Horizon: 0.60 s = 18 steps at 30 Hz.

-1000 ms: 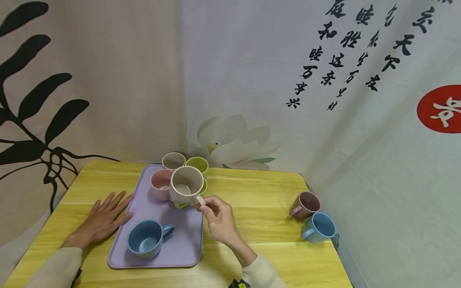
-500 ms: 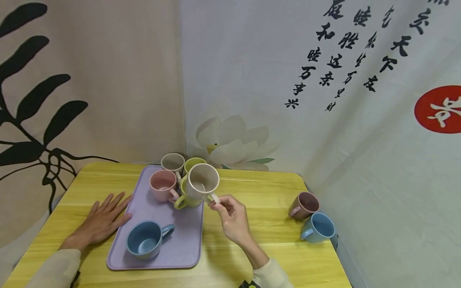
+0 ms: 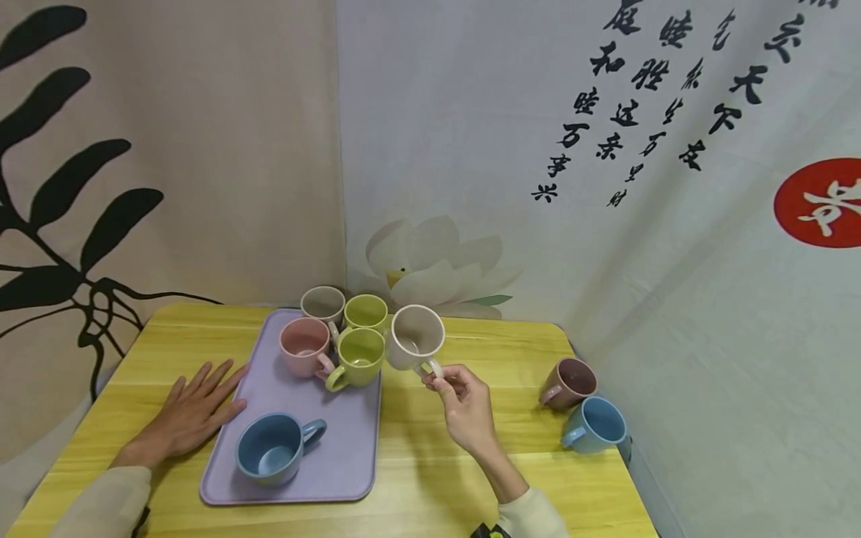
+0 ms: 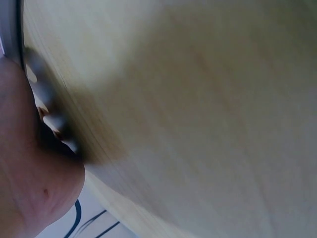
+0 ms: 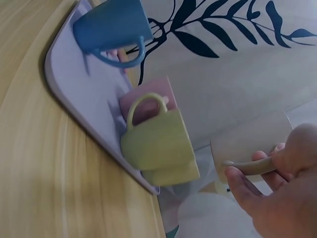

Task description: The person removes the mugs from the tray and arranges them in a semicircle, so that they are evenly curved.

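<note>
My right hand (image 3: 467,411) pinches the handle of a cream mug (image 3: 415,338) and holds it up just right of the purple tray (image 3: 323,478). In the right wrist view the thumb and fingers close round that handle, and the mug hangs above the table. My left hand (image 3: 191,411) lies flat with spread fingers, its fingertips at the tray's left edge. On the tray a blue cup (image 3: 269,456) stands near the front. Behind it are a pink mug (image 3: 303,347), two yellow-green mugs (image 3: 361,355) and a greyish mug (image 3: 321,302).
A brownish-pink mug (image 3: 570,382) and a second blue mug (image 3: 597,426) stand close together at the table's right edge. The wooden table (image 3: 511,373) backs onto a cloth (image 3: 457,149) printed with black characters and a pale lotus.
The cream mug in my right hand has moved right, from over the tray's mugs to beyond the tray's right edge, uncovering the yellow-green mugs. My left hand stays in place.
</note>
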Available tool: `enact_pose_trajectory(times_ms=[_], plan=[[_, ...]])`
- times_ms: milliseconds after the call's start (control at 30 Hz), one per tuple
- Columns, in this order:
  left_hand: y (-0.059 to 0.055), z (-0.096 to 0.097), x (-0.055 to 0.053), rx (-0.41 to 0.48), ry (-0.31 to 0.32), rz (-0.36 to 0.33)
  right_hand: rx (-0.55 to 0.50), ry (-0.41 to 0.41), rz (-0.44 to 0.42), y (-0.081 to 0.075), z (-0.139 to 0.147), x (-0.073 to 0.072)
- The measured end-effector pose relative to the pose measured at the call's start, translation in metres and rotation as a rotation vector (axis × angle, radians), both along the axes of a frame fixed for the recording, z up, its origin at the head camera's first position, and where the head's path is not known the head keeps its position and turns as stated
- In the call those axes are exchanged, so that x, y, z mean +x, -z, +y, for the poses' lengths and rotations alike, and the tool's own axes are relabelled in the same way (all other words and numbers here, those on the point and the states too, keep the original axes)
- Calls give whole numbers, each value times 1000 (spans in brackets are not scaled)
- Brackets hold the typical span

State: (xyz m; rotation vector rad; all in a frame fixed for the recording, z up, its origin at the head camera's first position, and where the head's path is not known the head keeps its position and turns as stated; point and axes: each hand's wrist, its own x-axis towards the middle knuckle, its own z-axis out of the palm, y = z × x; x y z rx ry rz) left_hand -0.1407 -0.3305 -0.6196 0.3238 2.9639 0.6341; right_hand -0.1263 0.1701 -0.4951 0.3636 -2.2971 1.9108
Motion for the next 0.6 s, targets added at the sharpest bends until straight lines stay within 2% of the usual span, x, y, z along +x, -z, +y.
enact_pose_trajectory(times_ms=[333,600], plan=[[1,0,0,2,0,-1,11,88,-38,14,23,-4],[1,1,0,2,0,6,-22,130,-44,18,36,-8]])
